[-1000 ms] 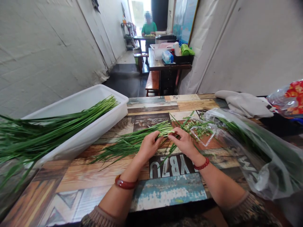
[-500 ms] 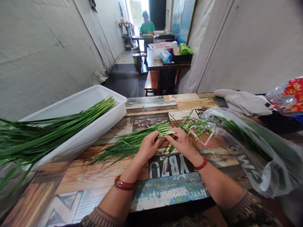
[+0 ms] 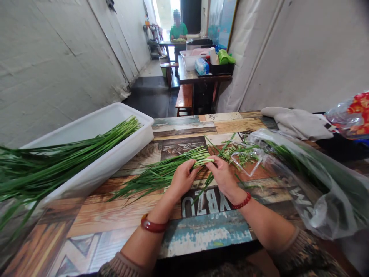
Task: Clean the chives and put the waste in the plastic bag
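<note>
A loose bunch of long green chives (image 3: 161, 173) lies across the patterned wooden table (image 3: 115, 215), cut ends pointing right. My left hand (image 3: 182, 180) rests on the bunch near those ends and pinches a stalk. My right hand (image 3: 223, 175) meets it from the right and pinches the pale end of the same stalk (image 3: 205, 162). Both wrists wear red bracelets. Trimmed green bits (image 3: 243, 156) lie just right of my hands.
A white plastic tub (image 3: 95, 171) at the left holds many long chives (image 3: 66, 157). A clear plastic bag (image 3: 311, 181) with more greens lies at the right, a grey cloth (image 3: 300, 123) behind it. Farther back stand a bench, another table, and a seated person (image 3: 178, 30).
My hands have shifted slightly up the table along the chive ends; the fingertips stay together on the stalk. The view has tilted down a little.
</note>
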A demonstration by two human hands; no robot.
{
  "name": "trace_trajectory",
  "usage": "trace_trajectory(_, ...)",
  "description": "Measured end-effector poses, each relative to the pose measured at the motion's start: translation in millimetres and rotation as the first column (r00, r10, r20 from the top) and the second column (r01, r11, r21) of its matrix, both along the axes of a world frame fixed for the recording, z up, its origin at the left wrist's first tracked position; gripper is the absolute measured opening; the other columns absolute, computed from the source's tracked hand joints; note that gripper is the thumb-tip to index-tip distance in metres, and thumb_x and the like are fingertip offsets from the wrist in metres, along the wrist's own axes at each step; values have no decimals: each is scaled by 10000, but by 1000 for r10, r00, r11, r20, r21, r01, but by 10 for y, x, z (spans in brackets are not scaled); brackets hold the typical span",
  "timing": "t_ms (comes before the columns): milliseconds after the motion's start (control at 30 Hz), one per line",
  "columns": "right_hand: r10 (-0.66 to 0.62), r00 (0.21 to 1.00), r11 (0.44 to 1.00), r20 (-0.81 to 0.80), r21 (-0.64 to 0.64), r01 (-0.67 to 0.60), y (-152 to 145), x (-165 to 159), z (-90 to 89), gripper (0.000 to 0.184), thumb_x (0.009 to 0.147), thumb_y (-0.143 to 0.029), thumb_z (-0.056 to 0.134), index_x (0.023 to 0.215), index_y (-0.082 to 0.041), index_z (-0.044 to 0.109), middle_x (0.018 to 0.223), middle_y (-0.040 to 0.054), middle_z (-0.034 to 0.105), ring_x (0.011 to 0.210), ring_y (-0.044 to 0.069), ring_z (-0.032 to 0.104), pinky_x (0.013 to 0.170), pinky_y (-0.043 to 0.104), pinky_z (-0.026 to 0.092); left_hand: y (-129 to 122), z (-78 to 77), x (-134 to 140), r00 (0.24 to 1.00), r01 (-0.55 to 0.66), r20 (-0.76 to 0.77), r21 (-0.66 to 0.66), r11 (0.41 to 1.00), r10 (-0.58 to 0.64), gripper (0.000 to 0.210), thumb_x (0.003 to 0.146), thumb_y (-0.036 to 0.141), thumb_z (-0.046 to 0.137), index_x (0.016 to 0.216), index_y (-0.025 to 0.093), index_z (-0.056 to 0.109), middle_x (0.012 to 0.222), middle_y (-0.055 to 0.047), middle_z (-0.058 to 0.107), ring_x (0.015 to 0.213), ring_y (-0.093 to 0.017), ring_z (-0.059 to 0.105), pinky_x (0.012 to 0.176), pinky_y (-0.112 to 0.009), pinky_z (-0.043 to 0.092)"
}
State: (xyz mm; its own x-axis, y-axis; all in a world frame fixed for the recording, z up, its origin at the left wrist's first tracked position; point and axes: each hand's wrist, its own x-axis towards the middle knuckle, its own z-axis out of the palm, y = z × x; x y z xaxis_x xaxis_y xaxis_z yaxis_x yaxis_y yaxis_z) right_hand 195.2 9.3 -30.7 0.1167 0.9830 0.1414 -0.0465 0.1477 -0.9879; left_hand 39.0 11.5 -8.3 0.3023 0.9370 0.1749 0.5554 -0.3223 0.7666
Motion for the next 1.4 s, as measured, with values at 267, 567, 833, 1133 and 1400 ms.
trace_trajectory(267, -55, 997, 998, -52, -10, 54, 44, 135, 21, 230, 834, -434, 591, 843, -206, 617, 815, 26, 665, 775, 168, 605, 736, 297, 498, 16, -24, -29, 999, -40, -10, -7, 999, 40, 240, 879, 286, 473, 668, 192, 405, 657, 38, 445, 651, -115, 406, 622, -237, 296)
trace_trajectory(567, -104, 909, 963, 403, 268, -9, 34, 390, 312, 273, 944, -399, 494, 787, -225, 635, 804, 32, 659, 815, 192, 599, 795, 338, 460, 49, 17, -74, 997, -68, 41, -53, 996, 70, 266, 871, 316, 454, 647, 187, 389, 629, 50, 376, 633, -104, 360, 610, -236, 273)
trace_trajectory(833, -186, 519, 901, 834, 355, -248, -35, 305, 272, 144, 941, -317, 540, 885, -235, 645, 931, 49, 682, 932, 226, 573, 835, 382, 385, 25, 45, -56, 998, -39, 49, -88, 995, 43, 266, 861, 331, 462, 647, 184, 406, 622, 48, 402, 639, -105, 374, 611, -232, 279)
trace_trajectory(1133, -61, 770, 935, 636, 305, -178, -8, 213, 223, 165, 956, -288, 465, 854, -220, 575, 857, 48, 640, 852, 199, 587, 787, 328, 451, 37, 34, -74, 998, 0, 64, -96, 995, 6, 271, 872, 315, 465, 645, 179, 410, 619, 50, 386, 630, -100, 363, 608, -234, 281)
trace_trajectory(1400, -42, 895, 986, 444, 161, -34, 36, 267, 128, 221, 957, -387, 452, 885, -217, 573, 823, 18, 621, 776, 178, 574, 704, 292, 437, 42, -7, -73, 999, -23, 27, -63, 998, 24, 267, 882, 326, 458, 659, 182, 419, 627, 48, 396, 638, -108, 372, 616, -239, 277)
